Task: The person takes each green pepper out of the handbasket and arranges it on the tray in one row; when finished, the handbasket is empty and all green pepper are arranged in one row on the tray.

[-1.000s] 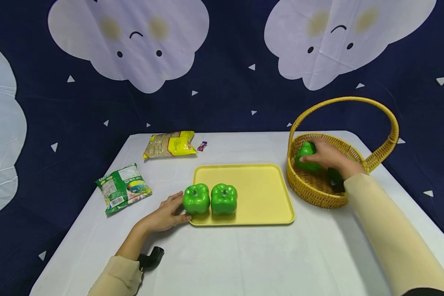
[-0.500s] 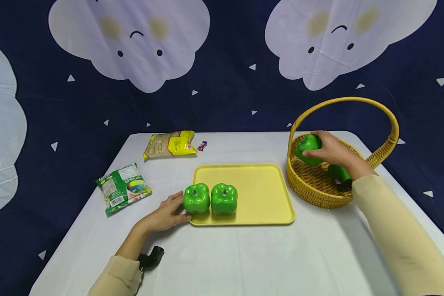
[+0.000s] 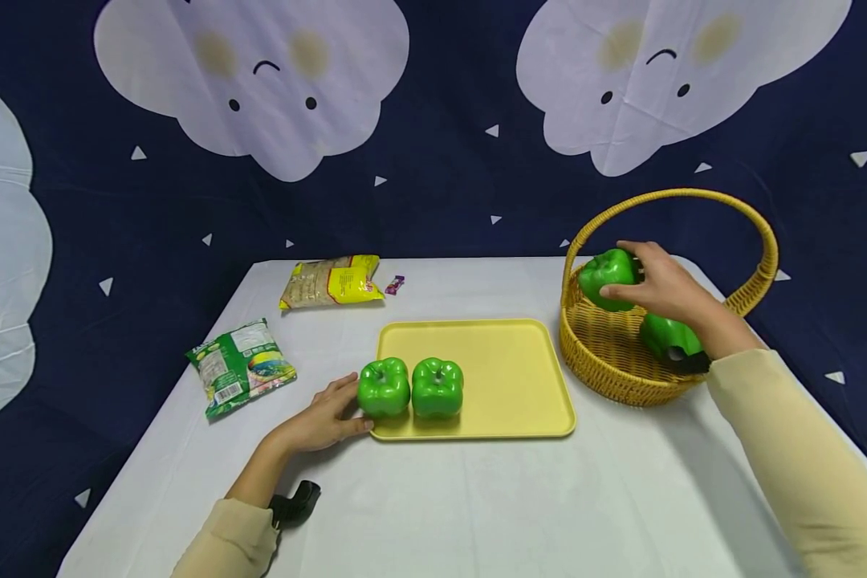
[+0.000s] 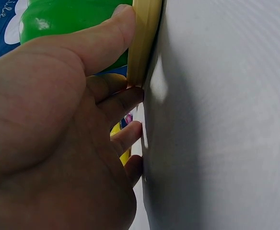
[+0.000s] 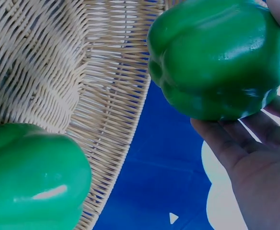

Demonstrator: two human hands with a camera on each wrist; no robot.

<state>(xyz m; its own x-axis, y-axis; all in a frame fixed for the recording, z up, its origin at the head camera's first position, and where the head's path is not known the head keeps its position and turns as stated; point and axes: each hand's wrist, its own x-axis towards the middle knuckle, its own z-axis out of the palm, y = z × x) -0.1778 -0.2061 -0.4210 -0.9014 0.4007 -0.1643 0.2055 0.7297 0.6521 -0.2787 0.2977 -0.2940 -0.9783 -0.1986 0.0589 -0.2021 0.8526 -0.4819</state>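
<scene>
My right hand grips a green bell pepper above the wicker basket, under its arched handle. In the right wrist view, that bell pepper is held between thumb and fingers near the basket rim. A second bell pepper lies inside the basket, partly hidden by my wrist in the head view. Two more bell peppers, a left one and a right one, stand side by side on the yellow tray. At the tray's left edge rests my left hand, thumb touching the rim, fingers loosely extended.
A green snack packet lies left of the tray. Farther back are a yellow-and-clear bag and a small purple wrapped piece. A dark cloth with clouds hangs behind the white table.
My right hand has lifted the bell pepper up from inside the basket to about its rim, uncovering more of the other pepper there. The left hand stays still.
</scene>
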